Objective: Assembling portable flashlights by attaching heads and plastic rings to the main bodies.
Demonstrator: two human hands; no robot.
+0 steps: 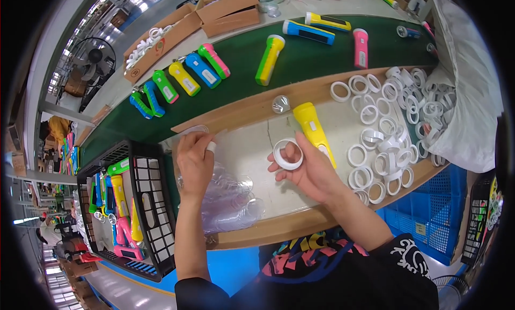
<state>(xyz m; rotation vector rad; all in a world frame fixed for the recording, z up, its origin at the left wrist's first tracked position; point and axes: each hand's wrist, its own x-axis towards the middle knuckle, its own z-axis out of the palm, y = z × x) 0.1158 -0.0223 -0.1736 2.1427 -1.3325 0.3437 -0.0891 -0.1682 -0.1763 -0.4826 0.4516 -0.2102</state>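
Note:
My right hand holds a white plastic ring upright between thumb and fingers. My left hand is closed in a pinch, with what looks like the edge of a thin clear disc at its fingertips. White wrapping covers one of its fingers. Below that hand lies a heap of clear plastic discs, partly hidden by my wrist. A yellow flashlight lies just beyond my right hand, which hides part of its side. Near its head rests a shiny reflector cup.
Many white rings are heaped at the tray's right. Flashlights in several colours lie on the green belt beyond. A black crate of flashlights stands left. Cardboard boxes sit at the back; a white sack hangs right.

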